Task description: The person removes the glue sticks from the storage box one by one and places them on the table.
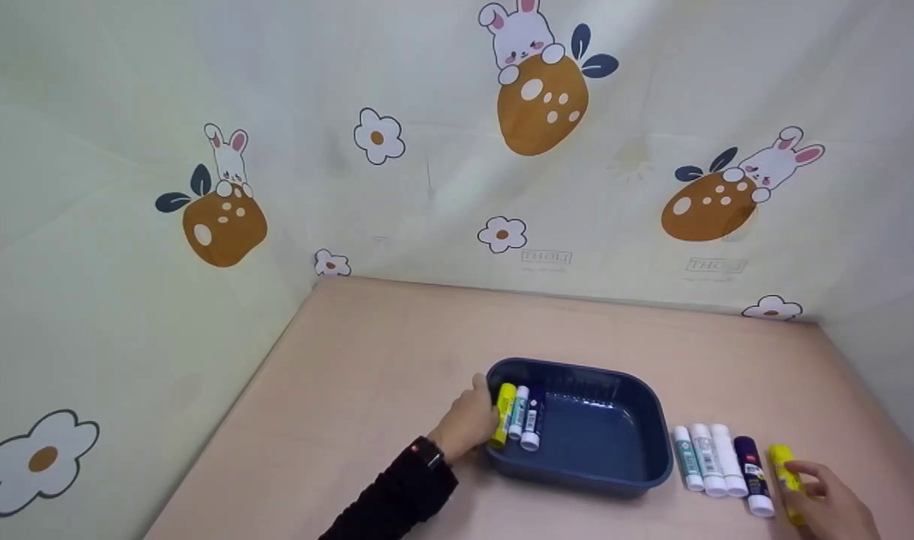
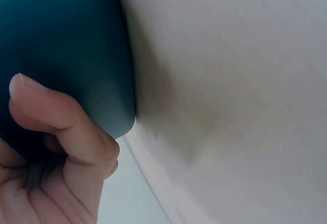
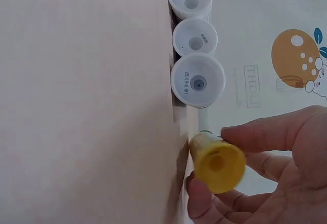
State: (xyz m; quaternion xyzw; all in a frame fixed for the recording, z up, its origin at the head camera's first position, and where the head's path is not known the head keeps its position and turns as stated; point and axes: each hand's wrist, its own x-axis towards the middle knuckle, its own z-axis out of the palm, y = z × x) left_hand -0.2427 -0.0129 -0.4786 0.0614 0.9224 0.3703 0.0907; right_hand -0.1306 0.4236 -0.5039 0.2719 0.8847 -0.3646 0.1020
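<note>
My left hand [image 1: 465, 421] grips the left wall of a dark blue plastic basin [image 1: 554, 474], its fingers over the rim. In the left wrist view a bent finger lies against the basin wall [image 2: 66, 40]. Inside, along the left side, lie a yellow glue stick [image 1: 504, 412], a white and green one [image 1: 518, 412] and a dark blue one with a white end [image 1: 532, 421]. At the right, my right hand [image 1: 837, 496] pinches another yellow glue stick [image 1: 782, 459] between thumb and fingers. Its round yellow end [image 3: 219, 168] faces the right wrist camera.
Right of the basin lie a green and white glue stick [image 1: 688, 459], two white ones [image 1: 708, 460] [image 1: 729, 460] and a dark blue one [image 1: 753, 475], side by side on the tan table [image 1: 367, 360]. A printed cloth wall [image 1: 427, 195] borders the table behind and at the sides.
</note>
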